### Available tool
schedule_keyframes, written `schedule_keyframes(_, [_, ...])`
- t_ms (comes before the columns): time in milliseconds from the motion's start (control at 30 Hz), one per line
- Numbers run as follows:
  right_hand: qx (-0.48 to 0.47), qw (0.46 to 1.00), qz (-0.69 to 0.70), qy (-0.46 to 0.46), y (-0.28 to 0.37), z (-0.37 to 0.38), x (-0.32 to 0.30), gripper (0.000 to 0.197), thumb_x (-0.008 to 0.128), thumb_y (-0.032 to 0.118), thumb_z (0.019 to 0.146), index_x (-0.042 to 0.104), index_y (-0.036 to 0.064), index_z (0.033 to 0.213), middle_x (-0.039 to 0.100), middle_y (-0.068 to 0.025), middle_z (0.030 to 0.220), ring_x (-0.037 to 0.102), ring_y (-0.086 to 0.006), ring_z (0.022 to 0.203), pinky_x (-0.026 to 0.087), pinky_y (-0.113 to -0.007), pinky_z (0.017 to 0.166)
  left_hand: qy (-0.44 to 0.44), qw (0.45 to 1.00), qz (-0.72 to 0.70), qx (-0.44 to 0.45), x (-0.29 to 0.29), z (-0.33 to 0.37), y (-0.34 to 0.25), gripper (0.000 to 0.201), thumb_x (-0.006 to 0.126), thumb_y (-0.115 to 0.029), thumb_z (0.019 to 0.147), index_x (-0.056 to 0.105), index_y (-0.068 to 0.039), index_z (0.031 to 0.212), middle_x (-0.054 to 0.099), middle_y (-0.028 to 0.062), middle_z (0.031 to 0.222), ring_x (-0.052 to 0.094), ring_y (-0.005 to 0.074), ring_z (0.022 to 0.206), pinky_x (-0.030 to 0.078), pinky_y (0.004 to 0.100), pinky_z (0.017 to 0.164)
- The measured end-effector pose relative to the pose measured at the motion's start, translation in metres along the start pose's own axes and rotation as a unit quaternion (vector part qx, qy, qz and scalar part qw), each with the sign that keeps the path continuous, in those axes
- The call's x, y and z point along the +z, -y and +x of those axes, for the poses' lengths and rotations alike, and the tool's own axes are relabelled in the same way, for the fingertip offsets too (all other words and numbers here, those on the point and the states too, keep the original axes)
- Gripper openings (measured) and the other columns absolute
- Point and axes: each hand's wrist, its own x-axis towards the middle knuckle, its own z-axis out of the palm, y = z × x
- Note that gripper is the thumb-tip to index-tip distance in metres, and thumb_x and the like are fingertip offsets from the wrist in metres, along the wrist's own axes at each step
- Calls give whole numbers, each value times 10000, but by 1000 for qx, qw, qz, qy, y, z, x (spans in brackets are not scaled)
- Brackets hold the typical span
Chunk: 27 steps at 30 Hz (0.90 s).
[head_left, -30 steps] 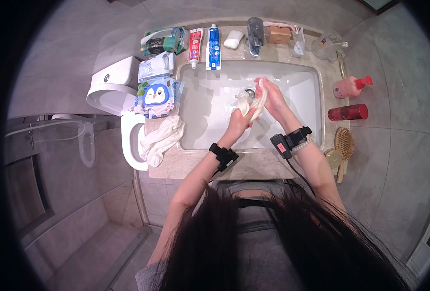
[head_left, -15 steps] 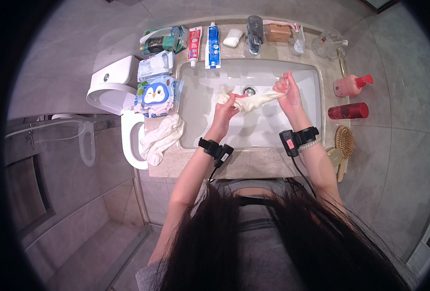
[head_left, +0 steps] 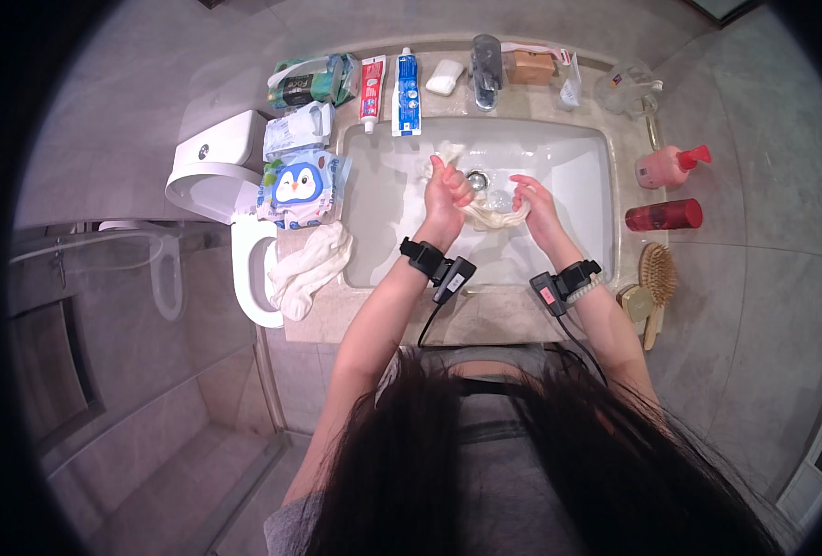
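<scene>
A long, wet white cloth piece that looks like a sock [head_left: 496, 219] hangs in a slack curve between my hands, over the white sink basin [head_left: 578, 139]. My left hand [head_left: 447, 196] is closed in a fist round it, and a loose end sticks out beyond the fist, toward the back of the basin. My right hand [head_left: 538, 209] grips the other end with bent fingers, right of the metal drain [head_left: 476, 181]. A similar white sock [head_left: 309, 269] lies in folds on the counter left of the basin. Both wrists wear black straps with small boxes and cables.
Behind the basin stand a dark faucet [head_left: 487, 74], white soap [head_left: 444, 77], a blue tube [head_left: 407, 97] and a red tube [head_left: 372, 93]. Wipes packs [head_left: 298, 183] line the left side. At right are a pink pump bottle [head_left: 670, 167], a red bottle [head_left: 663, 215] and a hairbrush [head_left: 657, 273].
My hands have come closer together, the left turning into an upright fist and the right moving down and left. The stretched sock now sags between them.
</scene>
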Motion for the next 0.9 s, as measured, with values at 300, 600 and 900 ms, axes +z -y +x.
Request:
schedule_keyframes(300, [-56,962,-151,219,10,-22,30,428,535,194,835,416,27,1211,511,-29,1091,489,-110,959,391,-261,857,44,996,81,-17,25,-1,14,223,433,-261,923,465,-62,1019,493,31,829,461,117,722,403,250,687])
schedule_keyframes(600, [-8,962,-226,153,30,-29,25,258,538,219,869,563,43,1056,545,55,820,475,-41,719,393,-196,615,9,985,135,111,9,2,-20,247,476,-124,901,443,-36,1130,521,42,940,475,91,714,408,245,658])
schedule_keyframes(900, [-4,941,-308,140,21,-29,21,357,671,332,761,636,34,954,556,26,740,461,-49,685,380,-217,612,-88,996,10,30,-7,15,-12,427,405,-446,902,286,-163,605,196,-65,505,179,82,411,189,243,387])
